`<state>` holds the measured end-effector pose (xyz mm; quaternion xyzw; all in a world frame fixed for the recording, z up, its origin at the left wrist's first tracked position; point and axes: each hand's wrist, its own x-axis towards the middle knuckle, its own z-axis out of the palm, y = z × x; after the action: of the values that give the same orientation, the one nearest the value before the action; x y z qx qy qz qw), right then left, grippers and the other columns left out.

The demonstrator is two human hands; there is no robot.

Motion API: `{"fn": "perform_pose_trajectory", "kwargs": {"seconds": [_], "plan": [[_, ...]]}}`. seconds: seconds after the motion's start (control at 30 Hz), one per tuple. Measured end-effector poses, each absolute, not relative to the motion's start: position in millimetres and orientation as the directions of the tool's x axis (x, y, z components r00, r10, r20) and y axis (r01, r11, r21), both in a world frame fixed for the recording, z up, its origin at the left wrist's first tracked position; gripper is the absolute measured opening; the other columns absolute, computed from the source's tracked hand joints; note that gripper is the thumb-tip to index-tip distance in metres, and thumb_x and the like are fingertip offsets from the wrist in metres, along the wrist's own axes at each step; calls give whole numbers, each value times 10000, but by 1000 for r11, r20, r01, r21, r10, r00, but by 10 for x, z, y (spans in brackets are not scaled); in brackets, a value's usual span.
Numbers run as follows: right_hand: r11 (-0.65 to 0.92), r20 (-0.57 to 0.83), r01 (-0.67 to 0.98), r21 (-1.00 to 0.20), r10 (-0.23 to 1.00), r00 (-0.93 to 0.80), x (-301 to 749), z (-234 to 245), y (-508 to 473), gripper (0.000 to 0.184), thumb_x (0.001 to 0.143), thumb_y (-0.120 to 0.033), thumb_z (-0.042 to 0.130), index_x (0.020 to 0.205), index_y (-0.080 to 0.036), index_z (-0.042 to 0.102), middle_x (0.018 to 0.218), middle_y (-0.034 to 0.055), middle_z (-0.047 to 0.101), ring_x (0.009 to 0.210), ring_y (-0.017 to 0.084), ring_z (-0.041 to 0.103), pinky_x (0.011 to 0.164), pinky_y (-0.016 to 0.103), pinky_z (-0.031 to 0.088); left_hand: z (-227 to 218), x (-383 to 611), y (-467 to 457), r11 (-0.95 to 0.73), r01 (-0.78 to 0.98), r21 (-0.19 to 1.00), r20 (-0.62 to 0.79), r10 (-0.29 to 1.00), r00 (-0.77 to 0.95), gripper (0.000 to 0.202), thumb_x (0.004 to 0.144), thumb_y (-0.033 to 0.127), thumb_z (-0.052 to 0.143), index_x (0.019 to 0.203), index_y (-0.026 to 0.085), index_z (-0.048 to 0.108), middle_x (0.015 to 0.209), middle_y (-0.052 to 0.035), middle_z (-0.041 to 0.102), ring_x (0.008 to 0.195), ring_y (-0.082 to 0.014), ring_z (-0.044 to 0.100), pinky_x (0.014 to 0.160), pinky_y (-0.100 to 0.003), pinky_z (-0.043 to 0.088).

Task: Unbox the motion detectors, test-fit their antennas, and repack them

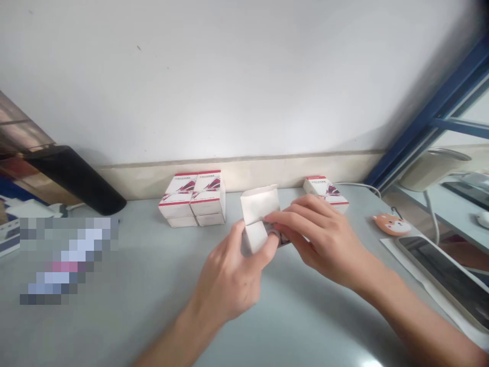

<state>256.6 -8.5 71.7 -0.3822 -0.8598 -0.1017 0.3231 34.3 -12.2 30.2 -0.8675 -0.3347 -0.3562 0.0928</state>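
Touching open box (260, 211) edges, hands (234, 278) (324, 238) have room leftward.

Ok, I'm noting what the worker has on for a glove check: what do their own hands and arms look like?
The left hand and right hand are ungloved. Both forearms are bare as far as they show, without sleeves, watch or bracelet.
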Motion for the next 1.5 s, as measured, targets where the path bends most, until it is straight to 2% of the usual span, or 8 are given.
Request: {"fn": "perform_pose_trajectory", "kwargs": {"seconds": [0.23,0.33,0.4,0.53,0.67,0.83,1.33,1.5], "plan": [[672,694,737,-75,566,-445,2546,661,-56,266,1041,-213,584,1299,-248,639,1203,110,697,1031,247,648,870,416,540,271,326,-83,-722,639,267,651,624,433,397,1016,112,465,1358,288,560,1170,-79,563,680,-106,589,569,-213,486],[574,699,785,-232,659,-276,2519,590,-31,363,1043,-266,567,1406,-256,563,1351,154,602,1158,285,644,918,458,568,224,324,-64,-700,620,355,639,666,386,402,1045,135,446,1401,308,520,1196,-69,567,711,-102,612,587,-210,501],[527,629,762,-377,750,-207,2504,548,-18,418,1060,-323,539,1469,-251,493,1392,157,590,1150,275,664,901,442,589,179,324,-43,-699,601,387,644,671,366,399,1063,160,450,1424,323,487,1239,-70,567,740,-102,626,615,-216,519],[444,454,672,-592,873,-177,2488,502,-3,423,1096,-401,471,1489,-248,454,1209,97,710,998,229,705,846,385,604,82,319,24,-706,545,452,683,667,298,382,1066,208,493,1426,307,414,1218,-66,582,804,-125,637,667,-240,539],[436,401,582,-687,895,-197,2470,501,2,409,1112,-419,421,1480,-245,460,970,35,723,840,195,688,742,324,592,25,303,76,-716,513,474,689,664,289,369,1055,212,521,1394,279,391,1140,-50,580,861,-147,627,706,-260,532],[405,364,579,-708,911,-192,2463,496,3,387,1115,-436,404,1446,-243,465,856,2,683,768,183,659,704,301,563,58,299,62,-720,511,470,690,661,296,348,1055,188,509,1375,264,396,1104,-42,562,857,-146,601,713,-258,514],[401,327,607,-686,915,-235,2474,518,23,407,1119,-459,370,1476,-277,441,838,-6,639,750,194,623,739,328,498,85,304,64,-697,516,498,666,688,287,337,1060,201,505,1370,282,402,1091,-24,554,770,-121,575,670,-239,486],[409,337,610,-679,911,-236,2474,516,13,400,1118,-450,367,1467,-273,450,845,0,650,755,199,629,736,326,501,89,302,61,-716,505,482,684,668,294,343,1060,193,505,1378,275,404,1098,-36,552,852,-140,587,719,-248,506]]}}
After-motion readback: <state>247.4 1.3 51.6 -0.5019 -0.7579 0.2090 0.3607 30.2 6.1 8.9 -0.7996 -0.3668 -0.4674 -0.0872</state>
